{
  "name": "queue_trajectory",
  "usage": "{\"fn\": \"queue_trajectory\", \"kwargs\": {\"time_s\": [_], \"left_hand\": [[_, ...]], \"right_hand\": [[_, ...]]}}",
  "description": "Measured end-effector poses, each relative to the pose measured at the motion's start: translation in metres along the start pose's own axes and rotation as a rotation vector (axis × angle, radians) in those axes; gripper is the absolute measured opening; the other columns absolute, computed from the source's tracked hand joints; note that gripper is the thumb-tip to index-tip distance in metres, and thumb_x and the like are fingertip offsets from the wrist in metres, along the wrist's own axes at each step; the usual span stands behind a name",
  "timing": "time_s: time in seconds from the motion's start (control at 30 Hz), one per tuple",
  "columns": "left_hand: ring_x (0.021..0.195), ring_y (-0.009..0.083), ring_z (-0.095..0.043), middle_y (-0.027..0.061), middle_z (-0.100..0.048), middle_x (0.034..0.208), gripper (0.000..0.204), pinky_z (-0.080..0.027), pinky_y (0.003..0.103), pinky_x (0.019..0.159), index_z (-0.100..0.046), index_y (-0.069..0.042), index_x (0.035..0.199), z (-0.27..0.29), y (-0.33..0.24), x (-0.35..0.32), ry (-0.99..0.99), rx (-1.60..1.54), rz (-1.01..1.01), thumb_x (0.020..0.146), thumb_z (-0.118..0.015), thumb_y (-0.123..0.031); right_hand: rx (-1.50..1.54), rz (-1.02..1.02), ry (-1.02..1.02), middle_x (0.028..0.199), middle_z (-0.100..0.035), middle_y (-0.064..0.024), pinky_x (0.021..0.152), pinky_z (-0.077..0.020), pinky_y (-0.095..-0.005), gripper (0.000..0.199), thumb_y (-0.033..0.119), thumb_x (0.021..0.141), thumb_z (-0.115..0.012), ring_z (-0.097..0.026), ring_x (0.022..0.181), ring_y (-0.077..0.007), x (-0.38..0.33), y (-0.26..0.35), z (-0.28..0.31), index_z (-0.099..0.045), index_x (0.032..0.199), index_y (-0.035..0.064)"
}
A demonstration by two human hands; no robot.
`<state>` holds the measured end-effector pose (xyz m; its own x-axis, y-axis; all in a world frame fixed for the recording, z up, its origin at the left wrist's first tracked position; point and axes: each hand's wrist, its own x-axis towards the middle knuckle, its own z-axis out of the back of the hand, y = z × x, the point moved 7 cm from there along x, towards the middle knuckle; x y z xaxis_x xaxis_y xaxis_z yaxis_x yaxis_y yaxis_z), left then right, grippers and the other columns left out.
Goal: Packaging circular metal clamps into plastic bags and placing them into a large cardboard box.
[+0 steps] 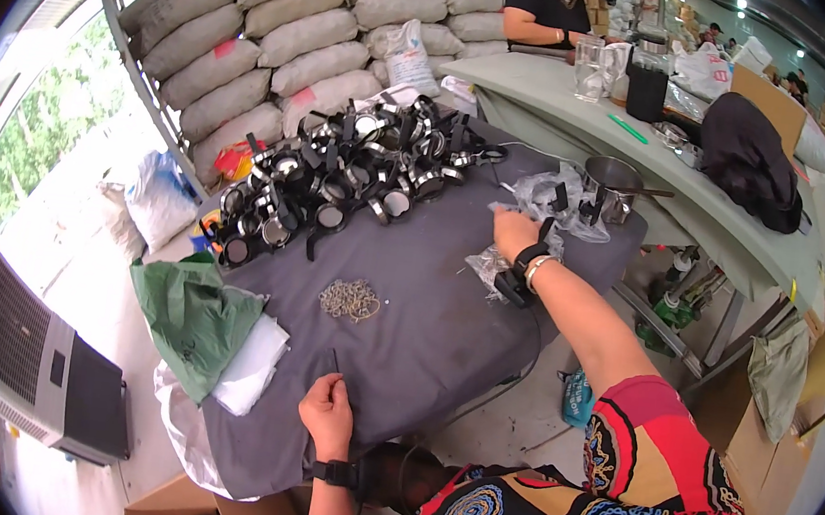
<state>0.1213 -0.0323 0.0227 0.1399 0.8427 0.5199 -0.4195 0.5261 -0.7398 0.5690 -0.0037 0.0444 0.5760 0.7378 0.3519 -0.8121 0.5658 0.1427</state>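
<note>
My left hand (327, 414) is closed near the front edge of the grey cloth-covered table (412, 358), and a thin dark stick-like piece (334, 358) stands up from its fingers. Further off to the right, my right hand (516, 233) reaches among clear plastic bags (537, 192) with its fingers curled together; what they grip is hidden. Between the two hands, toward the left, lies a small heap of thin metal rings or wire pieces (350, 299). A large pile of round metal parts with black handles (335, 184) covers the far left of the table.
A green plastic bag (195, 320) and a white sheet (253, 366) lie at the table's left edge. A metal pot (613, 183) stands at the far right corner. Beyond are a second table (520, 93), stacked sacks (295, 39) and another person (548, 15). A grey machine (26, 348) stands at left.
</note>
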Motion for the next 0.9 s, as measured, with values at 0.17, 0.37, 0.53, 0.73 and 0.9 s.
{"fn": "queue_trajectory", "kwargs": {"time_s": [0.17,0.37,0.53,0.73,0.9], "left_hand": [[0.061,0.0097,-0.055,0.0077,-0.063,0.068,0.009,-0.045,0.025,0.059,-0.066,0.003,0.089,0.005,0.005,0.0,-0.013,0.017,-0.006,0.082,-0.059,0.0],[0.063,0.0216,-0.06,0.0105,-0.063,0.076,0.018,-0.049,0.03,0.061,-0.064,0.0,0.096,0.002,-0.006,-0.004,-0.051,0.009,0.05,0.078,-0.063,-0.001],[0.109,0.0336,-0.052,0.0182,-0.054,0.121,0.045,-0.043,0.038,0.092,-0.055,-0.003,0.122,-0.049,-0.116,0.002,0.063,0.075,-0.361,0.078,-0.064,-0.005],[0.111,0.0368,-0.048,0.0136,-0.057,0.114,0.034,-0.038,0.045,0.095,-0.059,-0.005,0.115,-0.11,-0.109,0.013,0.167,0.134,-0.452,0.083,-0.062,-0.017],[0.094,0.032,-0.051,0.01,-0.057,0.094,0.026,-0.043,0.042,0.085,-0.065,-0.007,0.096,-0.114,-0.111,0.01,0.094,0.117,-0.446,0.069,-0.069,-0.007]], "right_hand": [[0.123,0.078,-0.069,0.089,-0.066,-0.0182,0.076,-0.0496,-0.0496,0.024,0.008,0.086,-0.049,-0.064,0.09,-0.036,-0.002,-0.012,0.014,-0.052,0.109,0.0029],[0.614,0.27,-0.069,0.082,-0.064,-0.0193,0.068,-0.049,-0.0438,0.028,0.007,0.072,-0.066,-0.063,0.078,-0.038,-0.046,0.021,0.063,-0.054,0.096,-0.0002],[1.027,0.45,0.408,0.077,-0.062,-0.0169,0.065,-0.0468,-0.0382,0.024,0.011,0.066,-0.069,-0.061,0.072,-0.0285,-0.139,0.105,0.044,-0.056,0.082,-0.0017],[0.914,0.896,0.788,0.081,-0.068,-0.0099,0.068,-0.0482,-0.0316,0.032,0.016,0.071,-0.071,-0.059,0.072,-0.0165,-0.16,0.133,0.053,-0.064,0.097,-0.0005],[0.227,0.495,-0.122,0.078,-0.069,-0.014,0.068,-0.051,-0.0422,0.012,0.01,0.069,-0.06,-0.066,0.076,-0.0313,-0.011,0.058,0.053,-0.07,0.072,0.0042]]}}
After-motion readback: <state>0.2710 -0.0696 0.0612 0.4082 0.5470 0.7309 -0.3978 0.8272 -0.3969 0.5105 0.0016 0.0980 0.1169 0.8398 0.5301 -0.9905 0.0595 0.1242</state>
